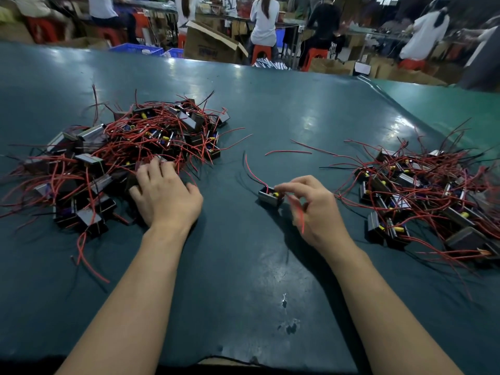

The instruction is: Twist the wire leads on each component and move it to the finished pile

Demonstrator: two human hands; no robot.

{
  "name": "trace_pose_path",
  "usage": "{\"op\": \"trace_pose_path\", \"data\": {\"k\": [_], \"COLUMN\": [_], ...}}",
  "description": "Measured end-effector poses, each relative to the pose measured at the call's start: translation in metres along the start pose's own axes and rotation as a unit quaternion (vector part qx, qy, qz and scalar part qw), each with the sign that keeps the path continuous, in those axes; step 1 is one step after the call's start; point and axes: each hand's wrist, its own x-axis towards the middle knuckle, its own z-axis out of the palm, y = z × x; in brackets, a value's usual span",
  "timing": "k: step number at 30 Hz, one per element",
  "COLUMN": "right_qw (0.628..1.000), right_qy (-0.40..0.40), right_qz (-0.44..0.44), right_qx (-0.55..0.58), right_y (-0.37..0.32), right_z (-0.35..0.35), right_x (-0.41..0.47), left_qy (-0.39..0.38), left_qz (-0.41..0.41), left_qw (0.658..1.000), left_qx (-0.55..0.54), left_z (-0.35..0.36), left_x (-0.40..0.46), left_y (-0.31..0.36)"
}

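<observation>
Two bare hands work between two tangled piles on a dark green mat (243, 109).
The right hand (316, 209) pinches a blurred red wire (296, 212) by one small boxy black part (269, 196) near centre. The left hand (165, 193), fingers spread flat, rests on the nine o'clock pile (130, 147); another pile (427, 193) lies at three o'clock.

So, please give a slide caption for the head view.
Right hand pinches a red lead on one component; left hand reaches into the left pile.

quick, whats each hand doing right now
Left hand: open, fingers spread on the left pile.
Right hand: pinching a red wire lead of the lone component.
</observation>
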Motion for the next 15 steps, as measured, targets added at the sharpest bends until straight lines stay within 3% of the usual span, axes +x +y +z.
{"op": "trace_pose_path", "data": {"k": [4, 11, 13, 15], "right_qw": [0.999, 0.999, 0.999, 0.998], "right_qy": [-0.043, -0.009, -0.023, -0.026], "right_qz": [0.011, 0.027, 0.034, 0.046], "right_qx": [-0.019, 0.021, 0.023, 0.019], "right_y": [0.001, -0.004, -0.004, -0.004], "right_z": [0.0, 0.003, 0.004, 0.004], "right_x": [-0.001, 0.0, 0.0, 0.0], "left_qy": [-0.024, 0.023, 0.074, 0.061], "left_qz": [0.004, 0.015, -0.038, -0.089], "left_qw": [0.998, 0.999, 0.996, 0.994], "left_qx": [0.06, 0.037, 0.026, 0.034], "left_z": [0.004, -0.001, -0.004, -0.005], "left_x": [0.002, -0.002, -0.005, -0.008], "left_y": [0.001, 0.001, 0.002, 0.001]}}
